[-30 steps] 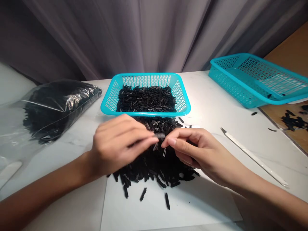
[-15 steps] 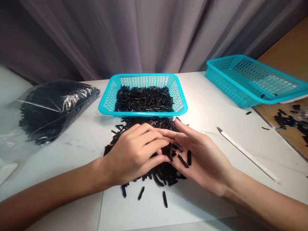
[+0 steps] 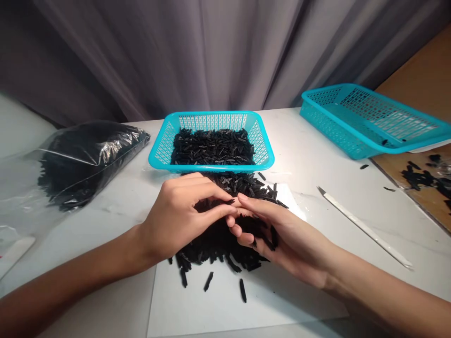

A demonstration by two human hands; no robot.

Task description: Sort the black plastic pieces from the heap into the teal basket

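Over a heap of thin black strips [image 3: 218,239], both hands meet at their fingertips. My left hand [image 3: 176,213] pinches one black strip [image 3: 228,202] between thumb and fingers. My right hand [image 3: 296,237] is turned palm up, its fingers curled round several black strips [image 3: 267,232], with the thumb close to the left fingertips. The heap lies on a white sheet [image 3: 225,314], partly hidden by the hands. Just behind it stands a turquoise basket [image 3: 211,168] holding many similar strips.
At left lies a clear plastic bag [image 3: 82,157] full of black pieces. A white-handled craft knife [image 3: 366,227] rests on the table at right. Behind it a second turquoise basket [image 3: 347,141] holds a few bits. More black pieces [image 3: 419,176] lie on a brown board.
My right hand's fingers have curled in over the strips that lay on its open palm. My left hand has drawn back slightly and now shows a strip pinched at its fingertips.
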